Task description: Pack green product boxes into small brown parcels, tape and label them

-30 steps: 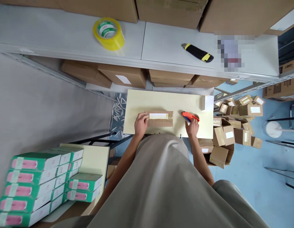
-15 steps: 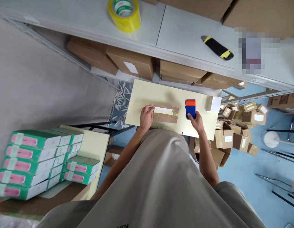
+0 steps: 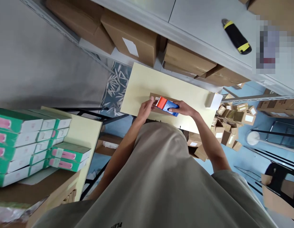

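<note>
On the table (image 3: 142,79): a brown carton (image 3: 152,95) lies near the person's edge, long side running left to right, mostly hidden by the tape dispenser (image 3: 166,105) above it.
Tape dispenser: red toothed end toward the left, blue body toward the right — whether it touches the carton, I cannot tell.
Right hand (image 3: 185,108): gripping the dispenser by its blue body, thumb across the near face.
Left hand (image 3: 145,109): at the carton's left end, fingertips just beside the dispenser's red end; whether it is closed on anything, I cannot tell.
Table's right end: a small white box (image 3: 214,100), well apart from the carton.
Shelf (image 3: 194,30): beyond the table, with a black and yellow knife (image 3: 236,37) lying on it.
Left side: green and white boxes (image 3: 68,155), stacked on a second table (image 3: 84,128).
Right floor: a heap of small cartons (image 3: 230,122) — jumbled, several with white labels.
</note>
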Motion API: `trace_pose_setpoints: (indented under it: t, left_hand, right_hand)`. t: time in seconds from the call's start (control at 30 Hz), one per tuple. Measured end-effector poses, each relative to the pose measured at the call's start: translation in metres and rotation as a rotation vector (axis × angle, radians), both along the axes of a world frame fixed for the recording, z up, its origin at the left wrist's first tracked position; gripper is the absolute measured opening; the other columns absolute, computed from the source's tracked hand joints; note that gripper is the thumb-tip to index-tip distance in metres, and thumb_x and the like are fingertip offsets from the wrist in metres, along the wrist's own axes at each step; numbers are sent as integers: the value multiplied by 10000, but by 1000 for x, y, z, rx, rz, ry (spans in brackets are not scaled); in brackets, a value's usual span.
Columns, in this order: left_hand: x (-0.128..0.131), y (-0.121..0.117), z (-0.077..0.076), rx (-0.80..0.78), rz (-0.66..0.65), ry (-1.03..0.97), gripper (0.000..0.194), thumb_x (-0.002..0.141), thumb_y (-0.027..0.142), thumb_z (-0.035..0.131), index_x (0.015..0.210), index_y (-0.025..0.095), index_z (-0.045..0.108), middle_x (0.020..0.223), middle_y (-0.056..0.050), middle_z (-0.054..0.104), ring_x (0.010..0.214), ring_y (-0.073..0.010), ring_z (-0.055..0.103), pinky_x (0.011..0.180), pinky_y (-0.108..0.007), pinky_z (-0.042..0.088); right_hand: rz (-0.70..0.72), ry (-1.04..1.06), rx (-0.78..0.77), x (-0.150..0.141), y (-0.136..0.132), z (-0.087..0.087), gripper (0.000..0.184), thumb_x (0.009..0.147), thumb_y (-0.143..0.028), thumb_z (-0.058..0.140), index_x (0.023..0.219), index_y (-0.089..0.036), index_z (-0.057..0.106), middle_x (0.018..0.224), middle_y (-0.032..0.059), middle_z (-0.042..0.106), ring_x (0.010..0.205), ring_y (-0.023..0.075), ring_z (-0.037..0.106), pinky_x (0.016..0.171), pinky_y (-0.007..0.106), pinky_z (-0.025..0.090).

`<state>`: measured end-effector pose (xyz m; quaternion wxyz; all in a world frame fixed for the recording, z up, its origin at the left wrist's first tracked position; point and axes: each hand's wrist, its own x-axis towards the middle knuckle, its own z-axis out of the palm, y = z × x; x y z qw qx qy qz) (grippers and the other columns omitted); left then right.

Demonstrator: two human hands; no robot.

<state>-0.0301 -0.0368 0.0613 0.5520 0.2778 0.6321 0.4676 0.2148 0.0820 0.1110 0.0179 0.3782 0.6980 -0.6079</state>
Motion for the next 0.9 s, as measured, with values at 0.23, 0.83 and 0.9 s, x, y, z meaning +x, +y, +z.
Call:
trace_pose_setpoints:
  t: [0.23, 0.83, 0.9]
  left_hand:
    - [6, 3, -16, -60, 62, -135, 333, 919, 520, 821, 993, 195, 802, 989, -64, 811, 833, -174, 716, 712, -274, 574]
    - [-50, 11, -47, 54, 326, 103, 285, 894, 417, 887, 1001, 159, 830, 877, -44, 789, 753, -152, 705, 746, -291, 615]
    - [-65, 9, -54, 36, 346, 83, 301, 880, 424, 906, 989, 156, 822, 843, -34, 770, 719, -131, 678, 723, -273, 601]
  right_hand:
    - [60, -73, 28, -1, 3, 5, 718, 789, -907, 801, 936, -207, 741, 811, 20, 679, 778, 209, 575, 673, 321, 445]
    - [213, -284, 37, -1, 18, 47, 764, 920, -955, 640, 977, -198, 733, 809, 40, 724, 748, 199, 639, 675, 315, 422]
    - [215, -299, 28, 2, 21, 45, 753, 933, -943, 635, 1008, -203, 749, 806, 35, 726, 740, 194, 640, 670, 317, 424]
